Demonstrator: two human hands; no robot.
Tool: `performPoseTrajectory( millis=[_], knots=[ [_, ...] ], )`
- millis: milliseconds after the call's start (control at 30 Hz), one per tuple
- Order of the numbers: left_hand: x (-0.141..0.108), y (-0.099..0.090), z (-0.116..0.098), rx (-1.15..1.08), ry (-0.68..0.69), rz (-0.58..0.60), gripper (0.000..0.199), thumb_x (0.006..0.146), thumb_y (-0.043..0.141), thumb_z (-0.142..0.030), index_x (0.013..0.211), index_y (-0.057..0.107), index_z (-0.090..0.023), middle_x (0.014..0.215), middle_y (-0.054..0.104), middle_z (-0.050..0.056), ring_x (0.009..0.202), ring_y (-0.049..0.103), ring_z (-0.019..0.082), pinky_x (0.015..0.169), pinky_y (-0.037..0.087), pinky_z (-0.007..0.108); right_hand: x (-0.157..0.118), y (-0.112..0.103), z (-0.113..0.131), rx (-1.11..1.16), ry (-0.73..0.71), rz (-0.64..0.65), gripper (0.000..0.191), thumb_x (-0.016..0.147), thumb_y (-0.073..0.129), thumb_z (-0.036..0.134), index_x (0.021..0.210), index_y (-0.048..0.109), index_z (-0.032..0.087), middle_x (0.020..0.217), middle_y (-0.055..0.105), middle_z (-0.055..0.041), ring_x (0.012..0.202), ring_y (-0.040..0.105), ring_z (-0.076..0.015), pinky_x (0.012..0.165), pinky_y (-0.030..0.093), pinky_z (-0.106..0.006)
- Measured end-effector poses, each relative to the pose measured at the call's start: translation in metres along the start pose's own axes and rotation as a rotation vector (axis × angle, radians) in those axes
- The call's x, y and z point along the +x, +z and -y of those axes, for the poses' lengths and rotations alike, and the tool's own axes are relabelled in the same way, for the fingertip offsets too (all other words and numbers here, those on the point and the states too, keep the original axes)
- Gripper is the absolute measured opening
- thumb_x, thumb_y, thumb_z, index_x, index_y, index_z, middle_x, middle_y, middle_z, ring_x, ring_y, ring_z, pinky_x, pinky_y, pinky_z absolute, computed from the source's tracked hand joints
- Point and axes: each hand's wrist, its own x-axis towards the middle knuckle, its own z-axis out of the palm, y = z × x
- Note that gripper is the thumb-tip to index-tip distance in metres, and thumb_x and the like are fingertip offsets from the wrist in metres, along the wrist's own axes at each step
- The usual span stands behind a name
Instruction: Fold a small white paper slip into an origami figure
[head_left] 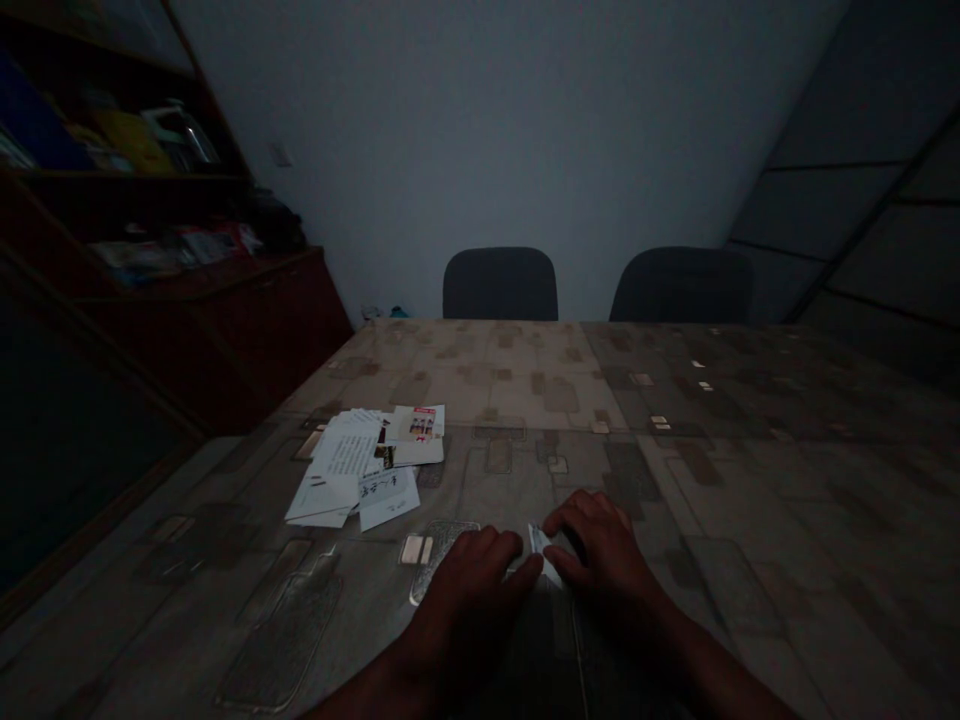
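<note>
A small piece of white paper (pixel 543 556) stands between my two hands, low in the middle of the head view. My left hand (pixel 480 580) has its fingers curled and its thumb against the paper's left side. From the right, my right hand (pixel 596 550) pinches the paper between thumb and fingers. Much of the paper is hidden by my fingers. Farther left lies a loose, overlapping pile of white cards and papers (pixel 345 455), some printed with text and one with a red-marked picture.
The table (pixel 450 365) has a patterned cover with rounded rectangles. Two dark chairs (pixel 500 284) (pixel 682 285) stand at its far side, before a pale wall. A dark red cabinet (pixel 262 310) with cluttered shelves is at the left.
</note>
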Motion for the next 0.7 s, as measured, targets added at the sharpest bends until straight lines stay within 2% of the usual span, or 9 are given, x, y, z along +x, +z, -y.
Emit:
performPoseTrajectory(
  millis=[100,200,267,333,433,500,600,700],
  knots=[
    [0.001,-0.001,0.002,-0.08,-0.044,-0.032,0.023,0.085,0.056,-0.007,0.101,0.063,-0.022,0.086,0.064,0.003,0.073,0.053,0.02,0.063,0.039,0.031,0.001,-0.001,0.001,0.01,0.013,-0.006,0.003,0.078,0.065,0.019,0.079,0.064,0.021,0.085,0.061,-0.0019,0.087,0.052,-0.0227,0.082,0.033,-0.039],
    [0.005,-0.01,0.003,-0.338,-0.164,-0.047,0.022,0.084,0.054,-0.007,0.095,0.067,-0.021,0.089,0.068,0.004,0.079,0.058,0.02,0.071,0.043,0.032,0.003,-0.002,0.0,0.112,-0.005,-0.02,0.004,0.079,0.062,0.021,0.075,0.062,0.02,0.081,0.061,-0.0018,0.084,0.053,-0.0217,0.08,0.034,-0.037],
    [0.011,-0.018,0.003,-0.595,-0.342,-0.058,0.017,0.085,0.054,-0.012,0.091,0.069,-0.019,0.086,0.069,0.004,0.079,0.06,0.019,0.072,0.043,0.029,0.005,-0.004,0.0,0.242,-0.013,-0.023,0.009,0.08,0.059,0.024,0.073,0.061,0.02,0.078,0.06,-0.0018,0.08,0.054,-0.0205,0.077,0.037,-0.035],
    [0.017,-0.025,0.003,-0.862,-0.561,-0.057,0.014,0.084,0.056,-0.021,0.086,0.07,-0.017,0.079,0.068,0.003,0.072,0.06,0.017,0.066,0.043,0.026,0.005,-0.006,0.002,0.372,0.008,-0.033,0.012,0.08,0.057,0.027,0.071,0.059,0.02,0.075,0.059,-0.0016,0.076,0.054,-0.0194,0.072,0.039,-0.032],
    [0.024,-0.03,0.001,-1.222,-0.798,-0.028,0.025,0.078,0.062,-0.038,0.079,0.067,-0.014,0.066,0.064,0.002,0.058,0.056,0.014,0.056,0.04,0.024,0.004,-0.007,0.007,0.505,0.05,-0.039,0.014,0.079,0.057,0.032,0.071,0.059,0.02,0.073,0.058,-0.0012,0.073,0.054,-0.0188,0.067,0.04,-0.03],
    [0.026,-0.031,-0.001,-1.376,-0.863,0.001,0.034,0.072,0.067,-0.047,0.076,0.066,-0.013,0.06,0.061,0.0,0.052,0.053,0.013,0.053,0.038,0.023,0.003,-0.008,0.011,0.552,0.065,-0.036,0.016,0.078,0.058,0.034,0.071,0.059,0.02,0.072,0.057,-0.001,0.073,0.055,-0.0188,0.065,0.041,-0.029],
    [0.027,-0.033,-0.004,-1.45,-0.88,0.02,0.038,0.066,0.072,-0.051,0.074,0.066,-0.013,0.055,0.058,-0.001,0.049,0.051,0.012,0.051,0.036,0.023,0.002,-0.01,0.015,0.587,0.082,-0.021,0.017,0.078,0.058,0.035,0.072,0.059,0.02,0.073,0.057,-0.001,0.072,0.055,-0.0188,0.065,0.042,-0.029],
    [0.026,-0.035,-0.004,-1.442,-0.847,-0.006,0.037,0.071,0.068,-0.05,0.073,0.067,-0.013,0.054,0.058,-0.001,0.049,0.049,0.011,0.051,0.035,0.022,0.002,-0.013,0.017,0.59,0.055,0.02,0.016,0.078,0.059,0.035,0.075,0.061,0.02,0.074,0.059,-0.0016,0.073,0.056,-0.0192,0.067,0.042,-0.03]
  ],
)
